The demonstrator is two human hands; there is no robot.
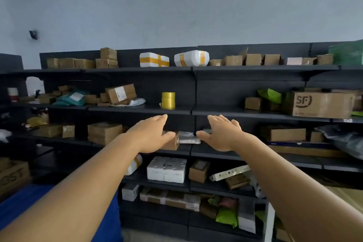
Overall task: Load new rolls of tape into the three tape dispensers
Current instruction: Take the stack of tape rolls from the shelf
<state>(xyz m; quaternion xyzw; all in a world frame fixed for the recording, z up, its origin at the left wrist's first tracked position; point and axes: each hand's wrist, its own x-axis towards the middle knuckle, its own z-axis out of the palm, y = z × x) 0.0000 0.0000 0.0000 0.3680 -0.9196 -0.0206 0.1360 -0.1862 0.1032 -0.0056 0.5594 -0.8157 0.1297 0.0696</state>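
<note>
Tape rolls (168,100), stacked yellow on the shelf (141,109) above my left hand (151,135) and right hand (221,134), could topple if I grab carelessly; my fingers are straight, apart, holding nothing. No dispenser in sight.

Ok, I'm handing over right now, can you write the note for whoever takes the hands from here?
Left hand: open, empty, stretched toward the shelves.
Right hand: open, empty, likewise.
Yellow tape rolls: stacked upright on the dark shelf just above and between the hands, untouched.
No tape dispensers in view.
Done: nothing visible.
Left: fetch the rolls, find the three dispensers, load each.
</note>
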